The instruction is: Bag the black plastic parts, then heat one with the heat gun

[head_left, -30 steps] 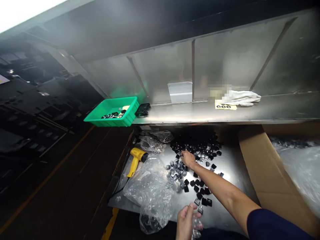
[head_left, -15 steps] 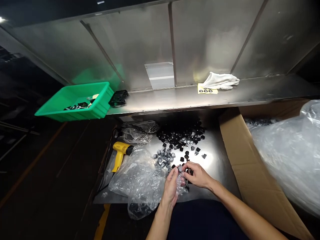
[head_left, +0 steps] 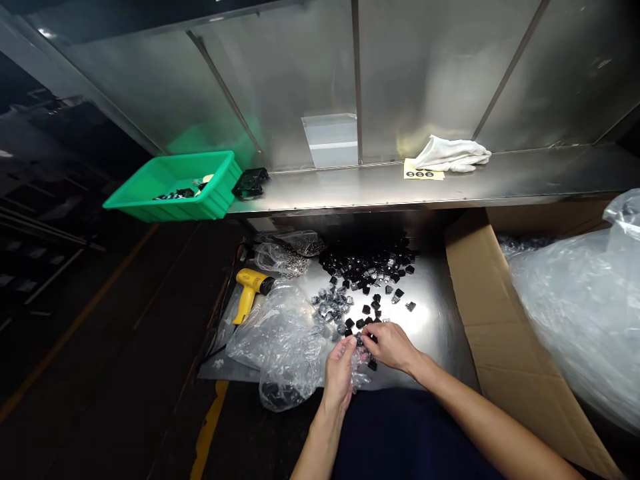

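Close to the bench's front edge, my left hand (head_left: 341,373) is closed on a small clear plastic bag (head_left: 358,381). My right hand (head_left: 390,345) pinches at a small dark part (head_left: 359,339) at the mouth of that bag, and the two hands' fingertips almost meet. Fingers hide much of the part and the bag. Loose small black parts (head_left: 376,303) lie just beyond my hands. Behind them spreads a large heap of the same black parts (head_left: 367,260). Left of these is a cluster of small parts that look wrapped in clear plastic (head_left: 333,303).
A yellow heat gun (head_left: 249,288) and a large clear plastic bag (head_left: 280,333) lie left. Behind is a bag of small metal pieces (head_left: 290,257). A cardboard box (head_left: 493,300) stands right. The shelf (head_left: 340,190) carries a green bin (head_left: 225,190) and white gloves (head_left: 450,157).
The view has shifted slightly, moving the scene right and up in the picture. My right hand has come a little closer to my left, its fingers now pinched at the small part.
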`<action>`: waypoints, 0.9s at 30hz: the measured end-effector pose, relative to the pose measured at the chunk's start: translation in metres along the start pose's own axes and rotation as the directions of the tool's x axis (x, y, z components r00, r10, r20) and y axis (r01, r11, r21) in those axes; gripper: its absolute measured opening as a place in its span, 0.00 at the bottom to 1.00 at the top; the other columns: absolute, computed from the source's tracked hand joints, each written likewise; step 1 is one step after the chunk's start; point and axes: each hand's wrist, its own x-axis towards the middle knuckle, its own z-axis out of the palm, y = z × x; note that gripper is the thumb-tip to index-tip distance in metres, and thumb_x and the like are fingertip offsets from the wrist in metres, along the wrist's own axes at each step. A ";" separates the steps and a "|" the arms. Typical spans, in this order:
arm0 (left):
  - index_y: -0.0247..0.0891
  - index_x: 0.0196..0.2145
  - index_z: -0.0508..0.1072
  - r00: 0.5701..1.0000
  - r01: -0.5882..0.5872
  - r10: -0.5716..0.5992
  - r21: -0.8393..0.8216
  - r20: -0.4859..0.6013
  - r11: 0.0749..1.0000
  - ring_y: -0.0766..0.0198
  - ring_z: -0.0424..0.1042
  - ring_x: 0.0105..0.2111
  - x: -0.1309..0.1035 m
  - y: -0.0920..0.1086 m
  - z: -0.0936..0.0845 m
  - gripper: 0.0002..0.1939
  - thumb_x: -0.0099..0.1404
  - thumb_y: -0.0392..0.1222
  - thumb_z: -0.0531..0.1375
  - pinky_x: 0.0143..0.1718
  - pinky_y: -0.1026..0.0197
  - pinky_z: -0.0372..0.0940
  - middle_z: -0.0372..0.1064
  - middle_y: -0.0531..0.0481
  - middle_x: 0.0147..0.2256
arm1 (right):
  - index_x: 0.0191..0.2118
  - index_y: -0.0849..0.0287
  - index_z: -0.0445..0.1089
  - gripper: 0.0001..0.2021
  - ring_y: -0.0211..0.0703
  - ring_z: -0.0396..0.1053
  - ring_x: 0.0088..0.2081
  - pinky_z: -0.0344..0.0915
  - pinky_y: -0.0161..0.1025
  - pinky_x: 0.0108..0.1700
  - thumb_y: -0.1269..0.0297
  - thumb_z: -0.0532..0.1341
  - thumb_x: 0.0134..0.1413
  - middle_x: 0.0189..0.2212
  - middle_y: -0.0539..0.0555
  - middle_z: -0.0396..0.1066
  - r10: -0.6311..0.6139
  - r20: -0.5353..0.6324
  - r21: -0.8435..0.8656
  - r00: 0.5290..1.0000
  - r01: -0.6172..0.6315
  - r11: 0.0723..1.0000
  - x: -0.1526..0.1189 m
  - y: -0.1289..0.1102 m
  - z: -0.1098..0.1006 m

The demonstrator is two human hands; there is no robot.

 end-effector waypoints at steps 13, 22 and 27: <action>0.31 0.52 0.71 0.998 0.060 -0.060 0.001 0.003 0.998 0.58 0.78 0.36 -0.006 -0.006 -0.001 0.29 0.55 0.44 0.70 0.40 0.61 0.72 0.78 0.39 0.35 | 0.30 0.56 0.69 0.05 0.38 0.67 0.28 0.59 0.34 0.33 0.69 0.57 0.53 0.27 0.47 0.72 0.032 -0.073 0.256 0.997 -0.012 0.967 -0.011 0.010 -0.001; 0.32 0.49 0.71 0.999 0.051 -0.051 -0.034 0.007 0.998 0.60 0.78 0.35 0.002 -0.007 -0.003 0.27 0.54 0.43 0.71 0.40 0.62 0.73 0.78 0.40 0.37 | 0.43 0.56 0.72 0.11 0.41 0.69 0.33 0.62 0.36 0.33 0.61 0.60 0.55 0.36 0.51 0.74 0.170 -0.051 0.462 0.984 -0.128 0.878 -0.015 0.009 0.002; 0.31 0.49 0.72 0.999 0.031 -0.031 0.013 -0.027 0.999 0.60 0.78 0.31 0.002 -0.008 -0.002 0.29 0.51 0.43 0.73 0.34 0.62 0.72 0.78 0.41 0.32 | 0.34 0.58 0.74 0.08 0.41 0.69 0.32 0.62 0.36 0.34 0.61 0.60 0.55 0.30 0.51 0.74 0.211 0.049 0.497 0.976 -0.207 0.843 -0.010 0.012 0.011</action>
